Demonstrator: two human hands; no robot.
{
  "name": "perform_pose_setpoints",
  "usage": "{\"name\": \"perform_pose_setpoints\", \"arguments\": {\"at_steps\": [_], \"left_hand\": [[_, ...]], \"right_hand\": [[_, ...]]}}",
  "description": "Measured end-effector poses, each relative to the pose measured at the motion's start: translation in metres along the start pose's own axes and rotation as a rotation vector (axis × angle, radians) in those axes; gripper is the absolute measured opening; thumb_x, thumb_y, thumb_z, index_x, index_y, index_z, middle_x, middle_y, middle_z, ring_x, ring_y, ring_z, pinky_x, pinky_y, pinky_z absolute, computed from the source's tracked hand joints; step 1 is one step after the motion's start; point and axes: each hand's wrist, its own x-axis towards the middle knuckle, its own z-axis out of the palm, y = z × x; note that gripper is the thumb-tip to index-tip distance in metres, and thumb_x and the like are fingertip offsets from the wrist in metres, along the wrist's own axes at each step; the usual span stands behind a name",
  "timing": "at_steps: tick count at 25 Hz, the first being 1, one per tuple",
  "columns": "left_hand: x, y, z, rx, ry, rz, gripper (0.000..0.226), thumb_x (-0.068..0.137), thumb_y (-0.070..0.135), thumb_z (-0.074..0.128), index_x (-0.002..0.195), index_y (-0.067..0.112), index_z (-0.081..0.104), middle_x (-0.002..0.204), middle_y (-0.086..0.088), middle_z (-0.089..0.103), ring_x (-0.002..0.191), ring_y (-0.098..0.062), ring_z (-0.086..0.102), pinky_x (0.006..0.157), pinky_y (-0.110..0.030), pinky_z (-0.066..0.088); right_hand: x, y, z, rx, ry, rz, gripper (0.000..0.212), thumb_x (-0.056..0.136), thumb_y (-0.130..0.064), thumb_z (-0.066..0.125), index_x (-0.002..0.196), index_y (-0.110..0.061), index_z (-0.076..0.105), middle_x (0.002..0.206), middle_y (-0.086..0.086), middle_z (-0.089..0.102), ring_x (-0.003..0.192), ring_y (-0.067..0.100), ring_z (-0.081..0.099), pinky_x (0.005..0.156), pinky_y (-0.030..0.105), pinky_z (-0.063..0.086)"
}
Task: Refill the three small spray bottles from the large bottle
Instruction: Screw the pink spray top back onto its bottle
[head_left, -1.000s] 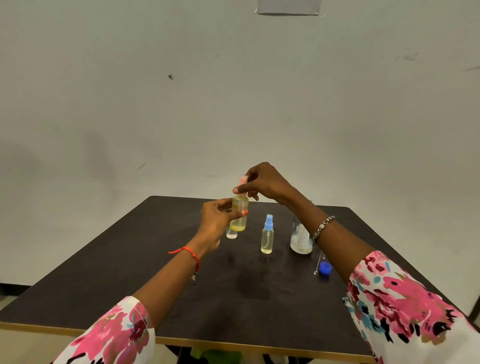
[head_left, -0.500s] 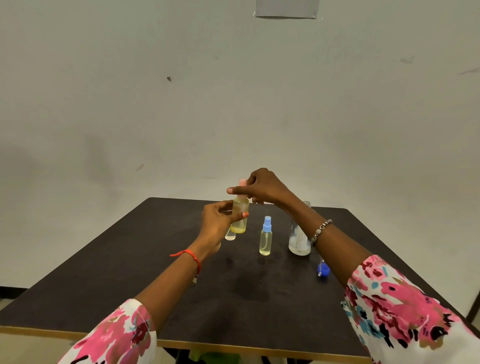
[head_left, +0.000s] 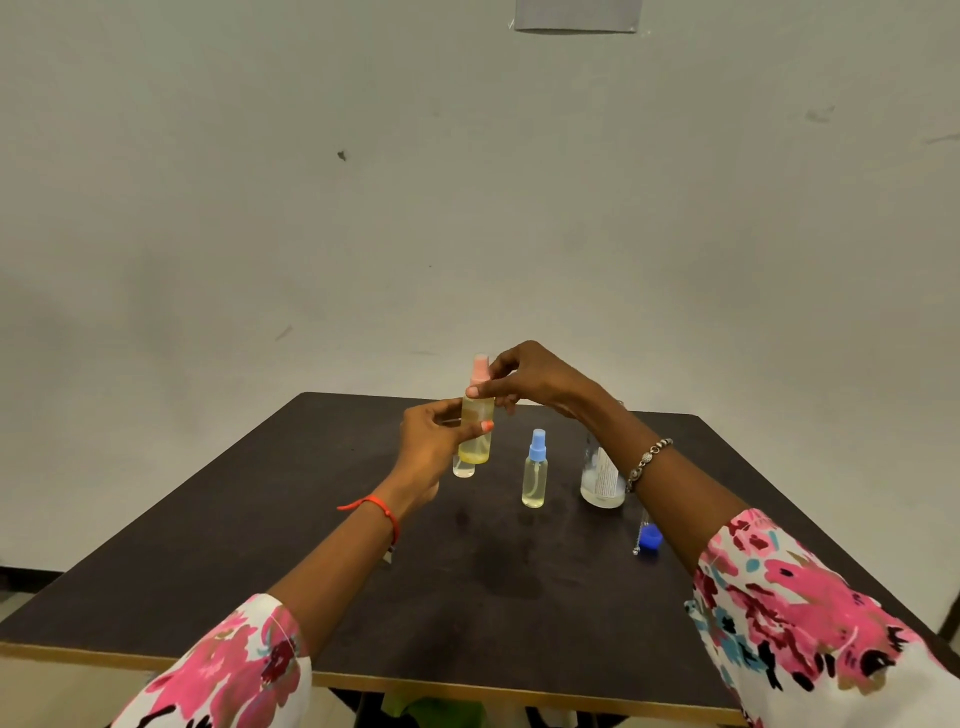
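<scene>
Head view: left hand (head_left: 431, 441) grips the pink bottle (head_left: 477, 434) by its body above the worktop (head_left: 260, 545); right hand (head_left: 530, 379) pinches its collar. Light, smooth, probably slippery: hold the body, turn the collar. Another small bottle (head_left: 463, 467) is mostly hidden behind it; the large bottle (head_left: 602, 480) is partly hidden too.

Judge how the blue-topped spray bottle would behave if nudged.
The blue-topped spray bottle stands tall on a narrow base, so it would probably tip rather than slide. It looks like clear plastic holding pale liquid, so likely light; once down, its round body could roll.
</scene>
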Motion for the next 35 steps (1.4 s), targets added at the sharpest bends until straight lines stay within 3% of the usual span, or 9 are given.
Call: {"name": "perform_pose_setpoints", "arguments": {"at_steps": [3,6,10,16,19,23,25,30,35], "left_hand": [[0.001,0.002,-0.002,-0.012,0.002,0.001,0.042,0.075,0.005,0.071,0.116,0.003,0.061,0.118,-0.014,0.064,0.110,-0.029,0.061,0.099,-0.048,0.047],[0.002,0.002,-0.001,-0.022,0.004,0.003,0.042,0.074,0.006,0.072,0.115,0.003,0.061,0.117,-0.015,0.065,0.109,-0.030,0.061,0.098,-0.049,0.047],[0.002,0.003,0.001,-0.059,-0.006,0.010,0.037,0.074,0.002,0.071,0.111,0.001,0.063,0.112,-0.017,0.066,0.106,-0.030,0.063,0.096,-0.048,0.050],[0.005,0.006,-0.003,-0.068,0.003,0.009,0.041,0.075,0.002,0.070,0.115,0.002,0.061,0.117,-0.016,0.064,0.110,-0.030,0.060,0.099,-0.049,0.047],[0.005,0.005,-0.003,-0.057,-0.007,0.014,0.041,0.075,0.003,0.071,0.115,0.002,0.061,0.116,-0.016,0.065,0.109,-0.030,0.061,0.099,-0.050,0.047],[0.003,0.004,-0.002,-0.059,-0.013,0.006,0.039,0.075,0.002,0.071,0.114,0.002,0.062,0.114,-0.016,0.066,0.108,-0.030,0.062,0.098,-0.049,0.048],[0.002,0.004,-0.003,-0.055,-0.012,0.009,0.040,0.075,0.003,0.071,0.114,0.002,0.062,0.113,-0.014,0.066,0.108,-0.030,0.062,0.098,-0.050,0.048],[0.004,0.006,-0.012,-0.058,-0.045,0.041,0.041,0.076,0.003,0.069,0.116,0.002,0.060,0.115,-0.013,0.065,0.110,-0.029,0.061,0.097,-0.048,0.048],[0.004,0.007,-0.013,-0.057,-0.064,0.070,0.034,0.077,0.002,0.069,0.111,0.003,0.063,0.108,-0.012,0.066,0.105,-0.027,0.062,0.096,-0.046,0.049]], "right_hand": [[0.002,0.001,-0.001,0.004,-0.024,-0.045,0.032,0.081,-0.018,0.067,0.108,0.000,0.064,0.100,0.008,0.065,0.068,0.011,0.057,0.058,0.016,0.048],[0.000,0.001,0.003,0.070,0.099,-0.038,0.026,0.074,-0.019,0.075,0.086,0.003,0.069,0.075,0.009,0.064,0.056,0.012,0.052,0.056,0.021,0.044],[-0.002,0.000,0.018,0.076,0.244,-0.015,0.034,0.069,-0.026,0.078,0.056,-0.007,0.053,0.055,0.006,0.054,0.043,0.012,0.049,0.047,0.018,0.041],[-0.002,-0.006,0.005,0.099,0.067,-0.077,0.028,0.081,-0.022,0.068,0.102,-0.004,0.067,0.100,0.013,0.067,0.074,0.018,0.058,0.056,0.021,0.046],[-0.002,-0.006,0.005,0.078,0.134,-0.066,0.022,0.074,-0.024,0.074,0.077,-0.003,0.069,0.078,0.015,0.066,0.058,0.016,0.054,0.053,0.021,0.044],[-0.002,-0.006,0.016,0.042,0.224,-0.045,0.034,0.071,-0.029,0.077,0.055,-0.010,0.054,0.055,0.005,0.054,0.046,0.015,0.050,0.045,0.017,0.041],[-0.001,-0.005,0.016,0.056,0.209,-0.065,0.033,0.071,-0.030,0.076,0.059,-0.009,0.054,0.060,0.006,0.056,0.048,0.016,0.052,0.047,0.018,0.042],[-0.003,-0.008,0.005,0.113,0.032,-0.140,0.024,0.082,-0.018,0.066,0.102,-0.004,0.068,0.105,0.005,0.067,0.065,0.012,0.055,0.057,0.020,0.045],[-0.004,-0.007,0.012,0.145,0.174,-0.127,0.024,0.073,-0.022,0.075,0.082,0.000,0.072,0.066,0.008,0.064,0.044,0.004,0.047,0.052,0.016,0.041]]}}
